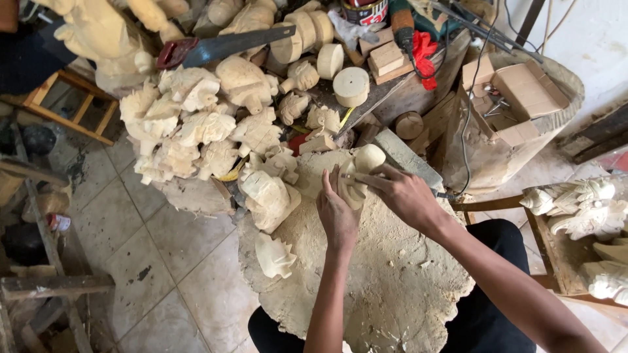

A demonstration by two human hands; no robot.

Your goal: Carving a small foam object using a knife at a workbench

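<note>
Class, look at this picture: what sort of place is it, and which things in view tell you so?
Most likely a woodcarving workshop. A heap of pale carved figures fills the bench, a handsaw lies on top, and both hands hold a half-carved piece over a sawdust-covered block.

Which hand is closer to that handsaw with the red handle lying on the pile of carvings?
Left. The left hand lies below the handsaw, holding the pale wooden carving; the right hand is farther off to the right.

Two bare forearms without sleeves, watch or rings end in a left hand (337, 216) and a right hand (402, 194). Dark trousers (500, 252) cover the legs, showing at five and seven o'clock.
</note>
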